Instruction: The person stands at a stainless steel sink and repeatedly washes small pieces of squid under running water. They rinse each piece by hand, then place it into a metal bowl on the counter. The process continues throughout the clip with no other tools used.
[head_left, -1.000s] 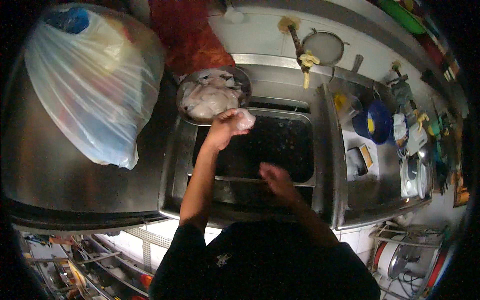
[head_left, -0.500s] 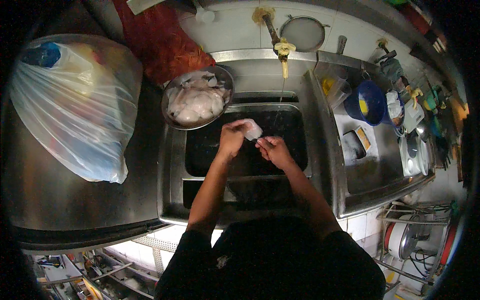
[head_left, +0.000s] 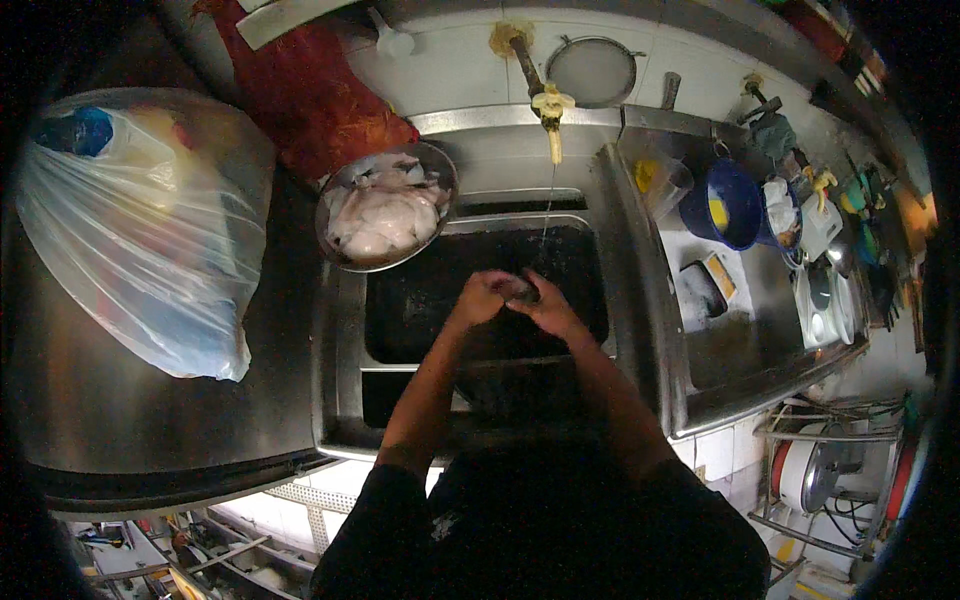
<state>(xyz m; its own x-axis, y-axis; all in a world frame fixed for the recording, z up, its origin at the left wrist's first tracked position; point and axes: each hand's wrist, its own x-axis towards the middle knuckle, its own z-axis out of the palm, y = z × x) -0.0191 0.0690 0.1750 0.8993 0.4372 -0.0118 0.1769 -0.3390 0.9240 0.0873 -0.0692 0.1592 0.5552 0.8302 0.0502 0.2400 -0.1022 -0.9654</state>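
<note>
Over the dark basin of the steel sink (head_left: 385, 340), my left hand (head_left: 482, 297) and my right hand (head_left: 548, 307) meet, fingers closed around a small piece of raw squid (head_left: 516, 289). The piece looks pinkish and dark here, partly hidden by my fingers and blurred. To the upper left, a round metal bowl (head_left: 324, 236) rests at the sink's edge, heaped with pale raw squid (head_left: 385, 222). Beyond my hands a thin stream of water falls from the yellowish tap (head_left: 552, 125) into the basin.
A large, full plastic bag (head_left: 150, 240) stands on the steel counter at left. A red mesh sack (head_left: 310, 95) lies behind the bowl. On the right drainboard are a blue bucket (head_left: 728, 203), a sponge (head_left: 718, 275) and dishes. A round strainer (head_left: 592, 72) hangs behind the tap.
Both hands have moved slightly down and drawn together around the squid piece. Its broad pale side, visible before, is now mostly covered. The whole view has shifted a little.
</note>
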